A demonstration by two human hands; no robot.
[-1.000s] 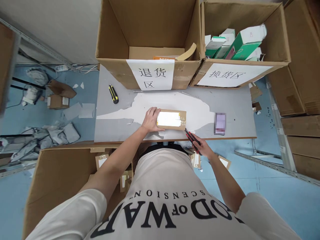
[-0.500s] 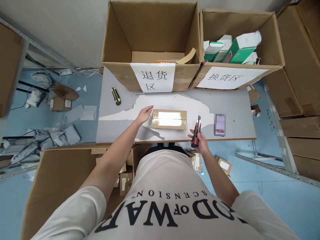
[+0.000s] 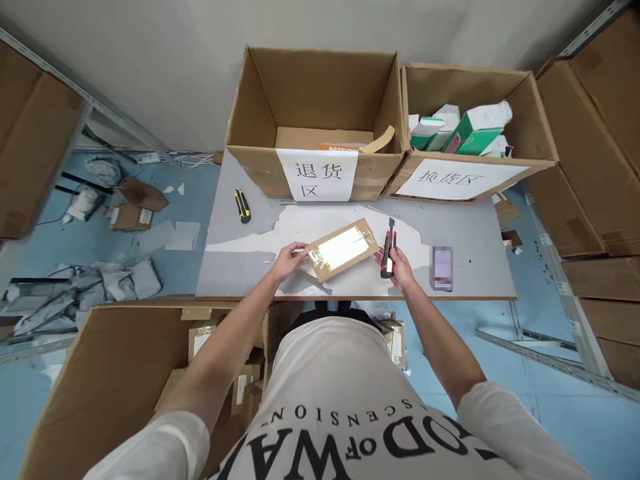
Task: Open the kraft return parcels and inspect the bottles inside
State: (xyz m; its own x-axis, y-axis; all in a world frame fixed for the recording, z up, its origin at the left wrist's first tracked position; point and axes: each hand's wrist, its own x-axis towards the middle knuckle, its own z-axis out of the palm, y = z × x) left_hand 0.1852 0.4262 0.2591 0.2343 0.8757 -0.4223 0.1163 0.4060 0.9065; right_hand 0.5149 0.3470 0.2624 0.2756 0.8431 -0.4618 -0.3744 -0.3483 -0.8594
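A small taped cardboard box (image 3: 344,249) with a white label lies slanted over the table, its right end farther away. My left hand (image 3: 289,260) grips the left end of this box with thumb and fingers. My right hand (image 3: 399,267) is closed around a red and black box cutter (image 3: 388,250) that points away from me. Fingertips of that hand reach to the box's right end. Whether the box is raised off the table I cannot tell.
Two large open cartons stand at the back: the left carton (image 3: 250,170) and the right carton (image 3: 530,163), with green and white boxes in it. A yellow and black cutter (image 3: 243,206) lies at left, a phone (image 3: 443,268) at right. A big carton (image 3: 95,373) stands below left.
The small box has turned, its right end swinging away from me. My left hand has come onto its left end, and my right hand has moved up to its right end with the cutter.
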